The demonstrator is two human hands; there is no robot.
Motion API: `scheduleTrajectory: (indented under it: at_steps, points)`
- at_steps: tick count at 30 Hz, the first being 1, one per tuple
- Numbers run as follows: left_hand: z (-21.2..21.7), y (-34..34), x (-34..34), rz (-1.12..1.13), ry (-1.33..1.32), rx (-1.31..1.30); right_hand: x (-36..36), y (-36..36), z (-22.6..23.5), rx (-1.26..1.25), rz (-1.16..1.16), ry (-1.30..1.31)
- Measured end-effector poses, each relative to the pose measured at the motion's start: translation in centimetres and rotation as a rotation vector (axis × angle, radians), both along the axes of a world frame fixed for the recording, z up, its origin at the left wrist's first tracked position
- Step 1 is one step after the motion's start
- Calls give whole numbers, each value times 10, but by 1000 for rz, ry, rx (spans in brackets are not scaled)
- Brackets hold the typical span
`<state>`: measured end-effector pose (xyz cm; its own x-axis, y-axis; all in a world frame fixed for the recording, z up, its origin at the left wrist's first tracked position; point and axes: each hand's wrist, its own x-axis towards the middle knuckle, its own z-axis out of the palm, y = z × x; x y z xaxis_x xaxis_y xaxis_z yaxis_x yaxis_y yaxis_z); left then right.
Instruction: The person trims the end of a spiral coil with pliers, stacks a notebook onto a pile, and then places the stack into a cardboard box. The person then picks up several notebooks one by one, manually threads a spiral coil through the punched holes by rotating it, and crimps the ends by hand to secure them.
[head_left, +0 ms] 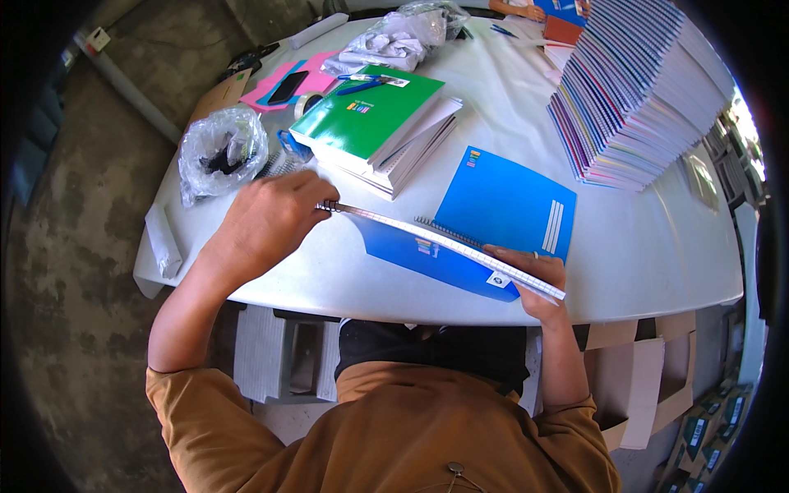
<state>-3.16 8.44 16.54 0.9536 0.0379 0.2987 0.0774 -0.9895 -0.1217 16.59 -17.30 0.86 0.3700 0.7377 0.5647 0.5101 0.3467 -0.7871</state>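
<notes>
Held on edge above the near side of the table is a spiral notebook (394,251) with a blue cover and a thick edge of white pages. My left hand (275,212) pinches its left end, where a short piece of black coil (328,205) sticks out at the fingers. My right hand (538,281) grips the opposite end, fingers along the page edges. Just beyond lies a second blue notebook (514,197), flat on the white-covered table (657,271). The full length of the coil in the held notebook cannot be made out.
Blue-handled pliers (362,84) rest on a green-covered stack (370,115). A tall pile of spiral notebooks (629,99) leans at the right. Clear plastic wrapping (220,152) with dark coils is at left, near a phone (288,88). Another person's hand (532,13) shows across the table.
</notes>
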Motion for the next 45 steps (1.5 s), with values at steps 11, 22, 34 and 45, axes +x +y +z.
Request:
scheduleTrajectory:
  at_steps: [11, 22, 34, 45]
  points:
    - [-54, 6, 5, 18, -383, 157, -12, 5, -2, 103, 32, 6]
    - [-164, 28, 9, -5, -673, -113, -31, 9, 4, 93, -13, -168]
    - [-165, 3, -18, -54, -795, 114, -22, 15, 7, 190, 45, -158]
    - [-137, -24, 32, -64, -646, -235, -23, 6, -6, 189, 222, -120]
